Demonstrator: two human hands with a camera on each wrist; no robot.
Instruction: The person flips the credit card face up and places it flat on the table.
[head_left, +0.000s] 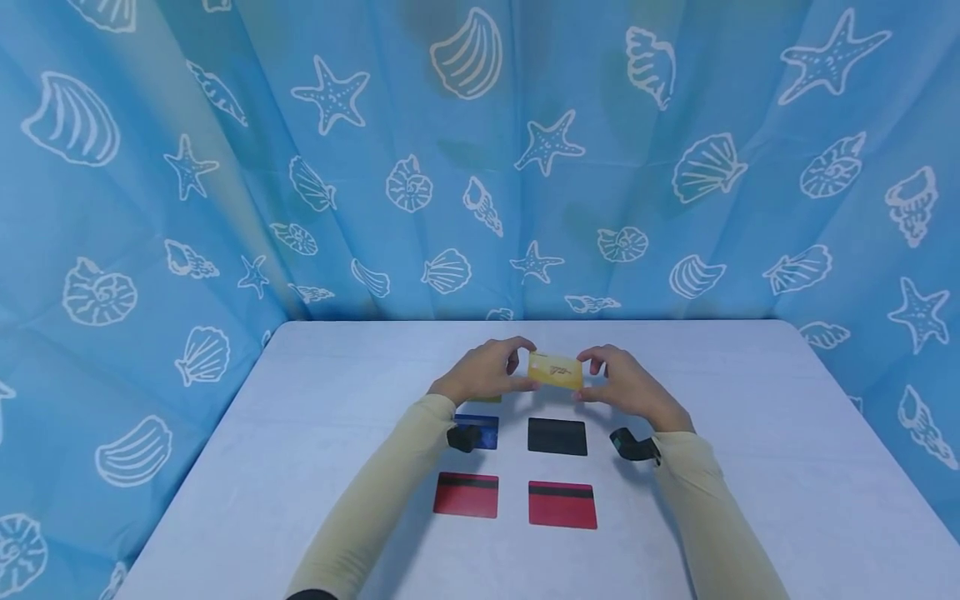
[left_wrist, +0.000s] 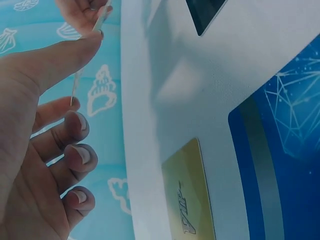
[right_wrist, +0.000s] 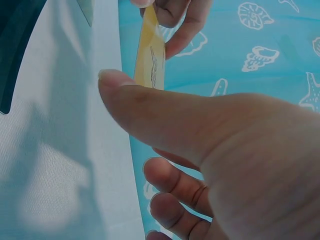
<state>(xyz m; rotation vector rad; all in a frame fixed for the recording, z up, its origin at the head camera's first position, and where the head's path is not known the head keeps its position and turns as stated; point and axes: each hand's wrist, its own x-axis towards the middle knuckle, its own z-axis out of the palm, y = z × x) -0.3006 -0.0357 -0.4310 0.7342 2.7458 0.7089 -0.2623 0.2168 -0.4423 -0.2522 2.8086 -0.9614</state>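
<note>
the left hand (head_left: 487,369) and right hand (head_left: 628,385) are pinching a yellow card (head_left: 555,370) by its corners, thumb and finger parted, above the desk (head_left: 337,400) near the far edge; uneven squeezing is risking a bend or slip

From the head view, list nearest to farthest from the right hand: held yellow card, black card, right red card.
1. Held yellow card: pinched by the right hand.
2. Black card: lower in view.
3. Right red card: lowest of the three.

Passable lane between blue card (head_left: 489,433) and black card (head_left: 557,437); left hand (head_left: 487,369) overhangs far end; curtain (head_left: 420,125) blocks beyond table (head_left: 787,467).
</note>
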